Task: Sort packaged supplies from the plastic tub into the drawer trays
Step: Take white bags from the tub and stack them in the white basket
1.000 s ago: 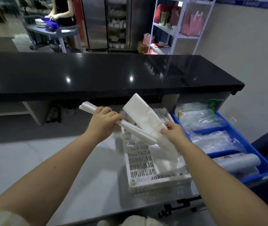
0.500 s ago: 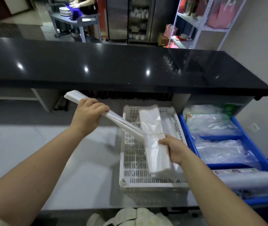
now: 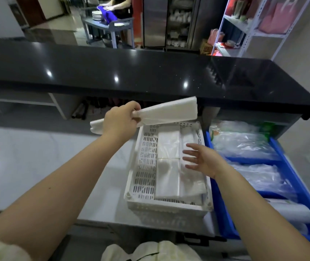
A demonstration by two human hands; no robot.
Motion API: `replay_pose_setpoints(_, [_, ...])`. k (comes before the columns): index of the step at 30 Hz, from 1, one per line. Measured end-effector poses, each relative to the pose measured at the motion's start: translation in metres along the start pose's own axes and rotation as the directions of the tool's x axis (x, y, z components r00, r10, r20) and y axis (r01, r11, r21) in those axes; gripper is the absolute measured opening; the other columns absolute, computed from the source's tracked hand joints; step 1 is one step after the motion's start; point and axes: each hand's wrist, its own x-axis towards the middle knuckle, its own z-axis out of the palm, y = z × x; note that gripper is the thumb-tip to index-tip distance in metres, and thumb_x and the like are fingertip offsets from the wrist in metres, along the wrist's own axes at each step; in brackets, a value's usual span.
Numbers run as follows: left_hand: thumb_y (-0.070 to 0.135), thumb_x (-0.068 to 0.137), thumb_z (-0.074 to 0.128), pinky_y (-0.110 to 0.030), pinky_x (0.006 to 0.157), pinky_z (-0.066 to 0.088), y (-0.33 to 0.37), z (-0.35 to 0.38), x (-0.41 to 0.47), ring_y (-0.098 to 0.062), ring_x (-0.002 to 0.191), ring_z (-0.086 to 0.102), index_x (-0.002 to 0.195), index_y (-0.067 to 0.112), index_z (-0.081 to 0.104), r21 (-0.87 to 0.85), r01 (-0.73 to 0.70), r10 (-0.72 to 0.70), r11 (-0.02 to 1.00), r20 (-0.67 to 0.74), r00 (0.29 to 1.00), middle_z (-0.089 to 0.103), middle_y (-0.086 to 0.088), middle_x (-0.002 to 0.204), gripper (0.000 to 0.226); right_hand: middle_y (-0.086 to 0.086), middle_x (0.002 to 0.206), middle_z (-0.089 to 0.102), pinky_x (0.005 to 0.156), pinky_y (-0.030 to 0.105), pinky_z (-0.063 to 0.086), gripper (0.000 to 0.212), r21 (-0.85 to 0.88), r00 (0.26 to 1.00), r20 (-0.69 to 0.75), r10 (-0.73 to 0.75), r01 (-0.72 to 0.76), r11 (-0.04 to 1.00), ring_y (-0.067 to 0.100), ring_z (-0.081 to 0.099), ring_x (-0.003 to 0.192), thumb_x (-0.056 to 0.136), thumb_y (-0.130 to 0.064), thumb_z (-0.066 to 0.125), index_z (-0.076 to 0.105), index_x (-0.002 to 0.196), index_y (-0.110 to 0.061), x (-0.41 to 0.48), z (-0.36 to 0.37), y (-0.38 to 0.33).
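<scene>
Our left hand (image 3: 120, 121) grips a pack of bags (image 3: 169, 112) near one end, above the far rim of the white basket (image 3: 169, 207), likely queued for placing. Our right hand (image 3: 203, 160), fingers spread and holding nothing, hovers over the packs (image 3: 169, 166) lying in it, probably to square them.

Hands: 2 – left hand (image 3: 119, 122), right hand (image 3: 205, 161). White slotted tray (image 3: 144, 166): 1. White bag bundles: 3 – held bundle (image 3: 169, 112), 2 in tray (banded bundle (image 3: 168, 166), right bundle (image 3: 190, 181)). Blue drawer tray (image 3: 218, 213): 1, 3 compartments vis. Roll (image 3: 291, 211): 1. Bkgd: 1 person (image 3: 120, 6), 1 plate stack (image 3: 97, 15).
</scene>
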Motion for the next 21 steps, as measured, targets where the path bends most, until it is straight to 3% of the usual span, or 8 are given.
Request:
replay_pose_setpoints(3, [0.033,0.069,0.066,-0.031,0.064,0.048,0.028,0.0,0.004,-0.012,0.072,0.06,0.086,0.036,0.059,-0.249,0.245,-0.209,0.937,0.162,0.965,0.066,0.011,0.077,0.019,0.01,0.122,0.058,0.087,0.046,0.053,0.029,-0.017,0.991,0.01,-0.135,0.135,0.991,0.029,0.057,0.109,0.094,-0.029,0.053,0.06,0.119,-0.015,-0.006,0.0,-0.019])
replay_pose_setpoints(5, [0.025,0.069,0.075,-0.03,0.064,0.052,0.043,0.003,0.004,-0.016,0.075,0.064,0.084,0.031,0.061,-0.436,0.383,-0.267,0.814,0.305,0.914,0.067,0.006,0.082,0.021,0.01,0.121,0.059,0.088,0.046,0.054,0.028,-0.02,0.979,0.037,-0.2,0.201,0.979,0.03,0.057,0.111,0.095,-0.028,0.054,0.059,0.12,-0.017,-0.01,0.001,-0.029])
replay_pose_setpoints(7, [0.015,0.072,0.079,-0.027,0.057,0.053,0.054,0.013,0.0,-0.018,0.077,0.066,0.087,0.024,0.061,-0.511,0.55,-0.322,0.66,0.468,0.823,0.068,0.0,0.087,0.025,0.01,0.122,0.06,0.088,0.047,0.055,0.026,-0.006,0.971,0.053,-0.233,0.233,0.972,0.029,0.06,0.109,0.094,-0.024,0.055,0.059,0.119,-0.019,-0.012,0.004,-0.033])
replay_pose_setpoints(10, [0.008,0.078,0.074,-0.023,0.044,0.051,0.061,0.035,-0.018,-0.018,0.072,0.068,0.096,0.019,0.06,-0.49,0.746,-0.376,0.451,0.653,0.657,0.069,-0.005,0.093,0.026,0.01,0.12,0.063,0.085,0.047,0.056,0.029,-0.028,0.964,0.082,-0.251,0.254,0.967,0.03,0.065,0.103,0.091,-0.016,0.06,0.056,0.118,-0.023,-0.015,0.01,-0.028])
replay_pose_setpoints(14, [0.006,0.083,0.07,-0.044,0.073,0.059,0.052,0.058,-0.043,-0.03,0.086,0.07,0.105,0.011,0.059,-0.418,0.872,-0.387,0.254,0.782,0.488,0.071,-0.011,0.1,0.026,0.012,0.113,0.065,0.075,0.042,0.059,0.041,-0.098,0.971,0.128,-0.2,0.213,0.972,0.028,0.069,0.095,0.084,-0.007,0.066,0.054,0.12,-0.024,-0.018,0.021,-0.005])
replay_pose_setpoints(18, [0.006,0.091,0.06,-0.038,0.065,0.057,0.039,0.067,-0.051,-0.025,0.079,0.068,0.106,0.008,0.06,-0.332,0.93,-0.424,0.155,0.828,0.366,0.069,-0.011,0.099,0.015,0.013,0.11,0.066,0.077,0.042,0.059,0.034,-0.022,0.995,0.067,-0.075,0.077,0.997,0.029,0.067,0.095,0.086,-0.002,0.06,0.055,0.117,-0.017,-0.009,0.032,0.012])
replay_pose_setpoints(21, [0.004,0.096,0.049,-0.033,0.06,0.051,0.034,0.071,-0.057,-0.02,0.069,0.057,0.107,0.004,0.055,-0.235,0.952,-0.481,0.195,0.823,0.301,0.059,-0.011,0.089,0.013,0.007,0.091,0.063,0.066,0.036,0.053,0.021,0.012,0.999,0.034,0.039,-0.039,0.999,0.02,0.059,0.068,0.086,-0.01,0.058,0.061,0.106,-0.01,-0.004,0.043,0.02])
